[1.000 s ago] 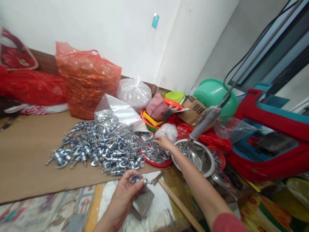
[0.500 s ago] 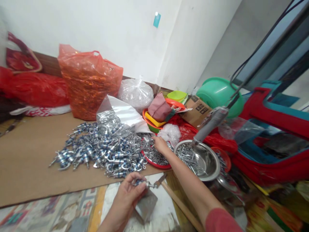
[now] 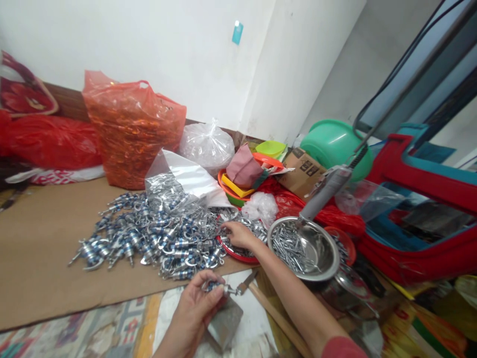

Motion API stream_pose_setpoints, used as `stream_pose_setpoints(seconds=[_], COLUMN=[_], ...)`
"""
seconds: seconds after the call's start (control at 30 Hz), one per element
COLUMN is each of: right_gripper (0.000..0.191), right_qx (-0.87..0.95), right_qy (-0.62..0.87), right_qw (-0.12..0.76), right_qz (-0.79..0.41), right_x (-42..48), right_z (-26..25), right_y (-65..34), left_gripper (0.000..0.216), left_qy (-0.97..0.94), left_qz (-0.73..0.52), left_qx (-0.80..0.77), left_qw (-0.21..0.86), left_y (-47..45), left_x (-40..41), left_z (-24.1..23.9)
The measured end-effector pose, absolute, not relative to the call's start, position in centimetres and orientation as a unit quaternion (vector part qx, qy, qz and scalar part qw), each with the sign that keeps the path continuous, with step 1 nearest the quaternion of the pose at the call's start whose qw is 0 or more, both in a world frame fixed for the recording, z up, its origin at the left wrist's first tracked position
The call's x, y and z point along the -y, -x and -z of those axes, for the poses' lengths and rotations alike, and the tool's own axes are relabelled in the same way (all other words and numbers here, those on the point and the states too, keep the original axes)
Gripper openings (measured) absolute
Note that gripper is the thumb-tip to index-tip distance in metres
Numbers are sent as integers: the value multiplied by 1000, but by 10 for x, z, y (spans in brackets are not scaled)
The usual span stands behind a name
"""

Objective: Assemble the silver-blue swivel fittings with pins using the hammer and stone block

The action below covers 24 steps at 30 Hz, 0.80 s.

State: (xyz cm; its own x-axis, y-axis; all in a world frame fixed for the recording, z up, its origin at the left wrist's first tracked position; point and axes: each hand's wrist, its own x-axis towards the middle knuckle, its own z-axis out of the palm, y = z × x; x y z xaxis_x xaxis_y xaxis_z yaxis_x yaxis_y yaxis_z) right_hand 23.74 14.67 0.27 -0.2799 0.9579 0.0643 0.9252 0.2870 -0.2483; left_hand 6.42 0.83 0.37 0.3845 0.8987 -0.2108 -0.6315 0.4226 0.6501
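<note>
My left hand pinches an expansion hook bolt with a blue ring between thumb and fingers, just above a grey metal block. Under the block lies a whitish sheet. A wooden-handled tool rests to the right, its metal head near the bolt's tip. Out in front, my right hand reaches over a red tray of small metal parts, fingers drawn together at the tray's left side. Whatever those fingertips hold is too small to make out. Many similar hook bolts are heaped left of the tray.
A steel bowl of metal pins stands right of my right forearm, with a grey-handled tool leaning over it. An open clear bag spills metal parts onto the heap. Behind stand an orange bag and a green basin. Cardboard lies left.
My right hand has moved left and slightly down across the tray, toward the heap of hook bolts. My left hand keeps its grip on the bolt above the block.
</note>
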Motion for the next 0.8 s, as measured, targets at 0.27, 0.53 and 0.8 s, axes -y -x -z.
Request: stream_pose_setpoints(seconds=[0.27,0.53,0.8], right_gripper=[29,28,27], right_qx=[739,709,705], right_qy=[665,699,698], right_qw=[102,62,91], right_qz=[-36,-67,-85], right_x=[-154,-211,-201], right_z=[-9,-18,-24], right_y=[-221,-181,-198], left_gripper=[25,23,24], left_qy=[-238,-235,-223], left_qz=[-490,-489,-491], left_qx=[-279,-277,-279], left_qw=[791,793,795], left_y=[-65,-65,-65], left_x=[-7,-8,-11], left_z=[-6,-7,-8])
